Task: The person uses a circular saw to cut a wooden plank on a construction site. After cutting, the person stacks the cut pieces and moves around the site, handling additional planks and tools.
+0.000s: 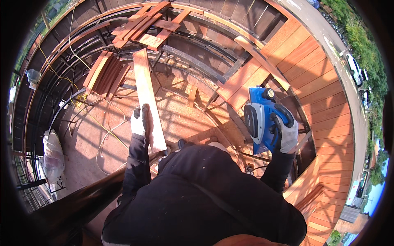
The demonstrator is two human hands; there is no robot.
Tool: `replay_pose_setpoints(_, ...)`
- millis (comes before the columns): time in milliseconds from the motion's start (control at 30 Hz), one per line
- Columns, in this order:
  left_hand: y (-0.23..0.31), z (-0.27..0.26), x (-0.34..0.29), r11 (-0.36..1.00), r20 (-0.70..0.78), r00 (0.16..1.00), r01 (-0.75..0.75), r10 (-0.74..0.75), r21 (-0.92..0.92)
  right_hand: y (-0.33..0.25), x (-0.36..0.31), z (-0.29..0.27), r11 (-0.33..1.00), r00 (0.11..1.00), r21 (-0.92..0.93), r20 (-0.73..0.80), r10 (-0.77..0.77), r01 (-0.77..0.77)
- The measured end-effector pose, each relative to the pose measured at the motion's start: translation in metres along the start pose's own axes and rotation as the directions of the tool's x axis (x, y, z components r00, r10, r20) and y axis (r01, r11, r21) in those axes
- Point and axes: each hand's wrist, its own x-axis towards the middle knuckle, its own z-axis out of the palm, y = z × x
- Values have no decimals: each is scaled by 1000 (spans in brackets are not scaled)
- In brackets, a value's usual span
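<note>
In my gloved left hand [138, 123] is a long reddish wooden plank [146, 88], gripped by its left edge with the fingers closed over it. The plank's far end points away from me, and its broad face is brightly sunlit. On the right, my gloved right hand [288, 133] is wrapped round the handle of a blue electric hand planer [256, 117]. A dark round knob tops the planer's far end. Its underside is hidden, so I cannot tell whether it touches anything. The planer and the plank are well apart.
Loose planks [139, 25] lie piled on the curved dark metal frame [184, 57] ahead. More boards [107, 76] are stacked at the left. Yellow cord [86, 108] trails across the floor. Curved wooden planking [328, 123] runs along the right. A wrapped bundle [53, 156] stands far left.
</note>
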Motion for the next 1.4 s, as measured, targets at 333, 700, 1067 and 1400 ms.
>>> replay_pose_setpoints(333,10,92,55,1000,201,979,24,-25,7,-14,60,29,999,995,49,96,-24,19)
replay_pose_setpoints(700,-15,214,126,979,440,881,107,-175,174,-25,84,41,999,997,-39,-77,-14,11)
replay_pose_setpoints(1067,-84,347,137,873,745,457,299,-486,386,-26,35,58,991,905,89,-406,125,-97)
replay_pose_setpoints(1400,-135,384,160,830,768,367,15,-524,558,-15,-15,64,987,810,88,-563,163,-138)
